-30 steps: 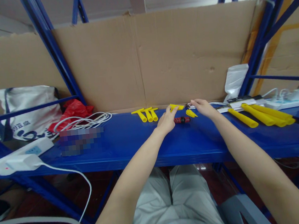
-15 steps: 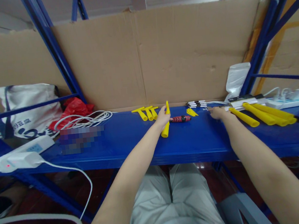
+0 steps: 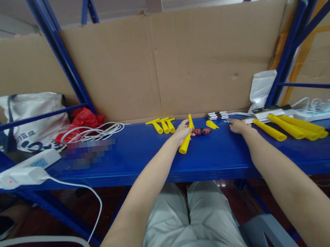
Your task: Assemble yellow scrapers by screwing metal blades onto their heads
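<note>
My left hand (image 3: 183, 132) is closed around a yellow handle-like tube (image 3: 186, 143), its wide end toward me and its narrow end pointing away. Just right of it a red and black screwdriver-like tool (image 3: 201, 131) lies on the blue shelf. My right hand (image 3: 238, 125) rests low over small metal pieces (image 3: 226, 121), its fingers bent together; what they pinch, if anything, is too small to make out. Small flat yellow pieces (image 3: 212, 124) lie between the hands, in front of a stack of black-and-white strips (image 3: 217, 115).
Several yellow T-shaped handles (image 3: 157, 127) lie left of centre, and more yellow tubes (image 3: 289, 126) lie at the right near a white power strip (image 3: 319, 113). Coiled white cable (image 3: 106, 130), a red bag (image 3: 83, 120) and another power strip (image 3: 25, 171) occupy the left. Cardboard (image 3: 190, 62) stands behind.
The yellow tube in my left hand has tilted, its narrow end swinging to the right. My right hand has shifted slightly left and down, near the small metal pieces.
</note>
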{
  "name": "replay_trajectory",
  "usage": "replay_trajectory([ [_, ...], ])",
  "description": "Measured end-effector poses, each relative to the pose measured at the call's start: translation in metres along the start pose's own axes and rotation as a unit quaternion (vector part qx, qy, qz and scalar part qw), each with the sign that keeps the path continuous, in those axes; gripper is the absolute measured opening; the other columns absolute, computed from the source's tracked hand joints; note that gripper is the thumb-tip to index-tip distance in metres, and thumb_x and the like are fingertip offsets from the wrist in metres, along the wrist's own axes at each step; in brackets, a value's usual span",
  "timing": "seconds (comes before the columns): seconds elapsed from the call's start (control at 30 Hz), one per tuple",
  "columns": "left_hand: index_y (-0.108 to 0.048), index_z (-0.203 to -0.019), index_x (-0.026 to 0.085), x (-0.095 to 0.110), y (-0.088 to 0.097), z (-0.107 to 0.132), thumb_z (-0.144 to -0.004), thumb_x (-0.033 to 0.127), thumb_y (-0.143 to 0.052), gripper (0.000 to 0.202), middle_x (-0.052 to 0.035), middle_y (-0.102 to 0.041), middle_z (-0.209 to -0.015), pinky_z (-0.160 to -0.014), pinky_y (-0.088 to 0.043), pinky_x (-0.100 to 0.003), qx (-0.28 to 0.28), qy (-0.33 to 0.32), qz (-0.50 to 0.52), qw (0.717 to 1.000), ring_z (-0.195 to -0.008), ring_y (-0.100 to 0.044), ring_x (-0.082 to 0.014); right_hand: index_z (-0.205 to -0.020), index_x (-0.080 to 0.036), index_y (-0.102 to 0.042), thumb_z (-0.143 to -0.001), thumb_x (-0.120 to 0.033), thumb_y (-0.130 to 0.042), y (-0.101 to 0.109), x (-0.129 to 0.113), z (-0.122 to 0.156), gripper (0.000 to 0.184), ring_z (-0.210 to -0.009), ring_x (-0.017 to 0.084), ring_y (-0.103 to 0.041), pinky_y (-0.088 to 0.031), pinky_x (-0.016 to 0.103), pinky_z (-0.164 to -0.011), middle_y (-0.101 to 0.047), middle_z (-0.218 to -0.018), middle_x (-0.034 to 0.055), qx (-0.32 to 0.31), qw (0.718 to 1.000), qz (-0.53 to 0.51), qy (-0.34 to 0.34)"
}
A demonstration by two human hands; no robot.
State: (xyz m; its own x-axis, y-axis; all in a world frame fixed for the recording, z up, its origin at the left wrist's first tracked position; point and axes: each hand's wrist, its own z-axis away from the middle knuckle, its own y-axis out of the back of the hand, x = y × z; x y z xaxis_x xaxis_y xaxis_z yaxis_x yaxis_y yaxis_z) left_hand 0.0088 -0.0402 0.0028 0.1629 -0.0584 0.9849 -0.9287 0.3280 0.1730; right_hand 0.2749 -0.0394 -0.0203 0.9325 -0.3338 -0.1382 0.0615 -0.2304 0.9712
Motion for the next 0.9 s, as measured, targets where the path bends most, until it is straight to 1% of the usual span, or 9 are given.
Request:
replay_trajectory([
  [0.1,-0.032,-0.136,0.027,-0.002,-0.001,-0.002,-0.08,0.0,-0.044,0.063,-0.0106,-0.053,-0.122,-0.042,-0.04,-0.015,-0.001,-0.004,0.004,1.0,-0.054,-0.058,-0.0043,-0.133,-0.021,-0.046,-0.088,-0.026,-0.031,0.003,-0.003,0.002,0.048,-0.131,0.035,-0.031,-0.029,0.064,-0.098,-0.037,-0.144,0.0116,-0.038,0.999,-0.007,-0.038],
  [0.2,-0.032,-0.136,0.026,-0.003,-0.001,-0.004,-0.08,0.0,-0.043,0.063,-0.0109,-0.053,-0.122,-0.043,-0.042,-0.016,-0.003,-0.007,0.008,1.0,-0.054,-0.058,-0.0045,-0.131,-0.021,-0.048,-0.089,-0.025,-0.029,0.006,-0.007,0.004,0.046,-0.13,0.034,-0.033,-0.03,0.063,-0.098,-0.039,-0.142,0.0113,-0.034,0.999,-0.005,-0.033],
  [0.37,-0.033,-0.135,0.027,-0.004,-0.001,-0.005,-0.081,0.001,-0.044,0.062,-0.0108,-0.052,-0.123,-0.043,-0.042,-0.015,-0.002,-0.007,0.004,1.0,-0.056,-0.059,-0.0051,-0.121,-0.02,-0.057,-0.087,-0.028,-0.035,0.007,-0.01,0.002,0.041,-0.123,0.033,-0.042,-0.035,0.058,-0.096,-0.049,-0.132,0.0135,-0.016,1.0,0.016,-0.007],
  [0.57,-0.033,-0.135,0.028,-0.003,-0.002,-0.003,-0.08,0.001,-0.045,0.062,-0.0101,-0.053,-0.122,-0.043,-0.041,-0.015,-0.007,-0.007,0.008,1.0,-0.057,-0.06,-0.0056,-0.112,-0.02,-0.063,-0.088,-0.029,-0.038,0.009,-0.018,0.004,0.036,-0.119,0.03,-0.046,-0.035,0.051,-0.097,-0.056,-0.124,0.013,-0.011,0.999,0.032,0.032],
  [0.7,-0.032,-0.135,0.026,0.0,-0.003,0.001,-0.082,0.001,-0.043,0.06,-0.0111,-0.052,-0.124,-0.041,-0.038,-0.014,-0.01,-0.001,0.015,1.0,-0.056,-0.059,-0.005,-0.102,-0.019,-0.065,-0.085,-0.029,-0.045,0.013,-0.025,0.007,0.028,-0.115,0.029,-0.049,-0.037,0.049,-0.094,-0.06,-0.115,0.0137,0.003,0.996,0.05,0.072],
  [0.8,-0.031,-0.137,0.025,0.003,-0.004,0.004,-0.082,0.001,-0.042,0.061,-0.0109,-0.053,-0.122,-0.04,-0.037,-0.015,-0.01,0.004,0.024,1.0,-0.055,-0.058,-0.0052,-0.094,-0.017,-0.066,-0.082,-0.024,-0.048,0.012,-0.029,0.005,0.023,-0.112,0.028,-0.052,-0.041,0.042,-0.09,-0.063,-0.109,0.0143,0.016,0.994,0.061,0.086],
  [0.9,-0.03,-0.138,0.025,0.005,-0.004,0.006,-0.082,0.0,-0.043,0.062,-0.0105,-0.055,-0.118,-0.041,-0.037,-0.016,-0.008,0.011,0.03,0.999,-0.055,-0.059,-0.0059,-0.095,-0.015,-0.065,-0.081,-0.017,-0.047,0.008,-0.029,0.001,0.023,-0.102,0.024,-0.059,-0.044,0.031,-0.081,-0.065,-0.101,0.0144,-0.003,0.995,0.053,0.083],
])
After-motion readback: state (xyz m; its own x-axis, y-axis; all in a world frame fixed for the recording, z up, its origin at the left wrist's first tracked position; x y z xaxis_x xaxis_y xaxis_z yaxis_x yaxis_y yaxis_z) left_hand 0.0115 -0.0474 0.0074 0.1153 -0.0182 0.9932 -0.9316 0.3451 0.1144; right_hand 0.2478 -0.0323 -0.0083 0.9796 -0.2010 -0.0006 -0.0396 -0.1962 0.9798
